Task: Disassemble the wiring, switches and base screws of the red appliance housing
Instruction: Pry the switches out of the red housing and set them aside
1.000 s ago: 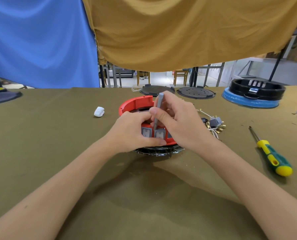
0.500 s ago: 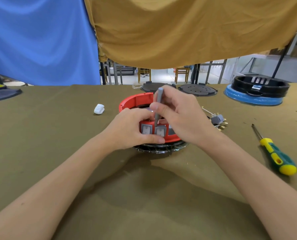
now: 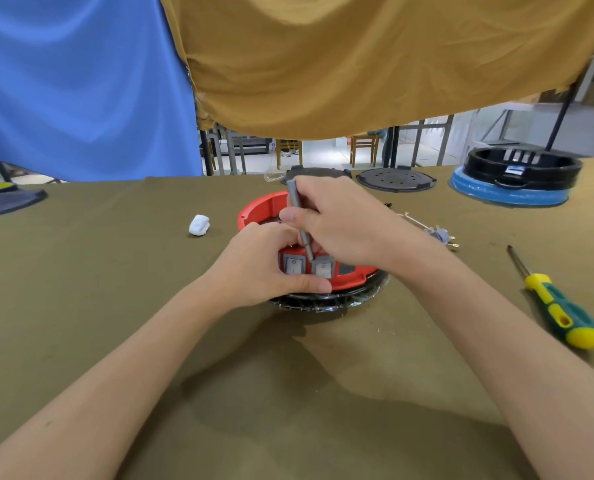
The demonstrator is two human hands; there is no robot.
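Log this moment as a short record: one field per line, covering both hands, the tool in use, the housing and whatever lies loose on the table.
right hand: holds the grey tool like a pen, tip down at the switches
left hand: steadies the red housing, thumb along its lower front edge
switches: two grey rockers seated in the front of the housing
spare screwdriver: yellow and green, lying to the right, untouched
removed part: grey switch with wires, right of the housing
white lump: left of the housing
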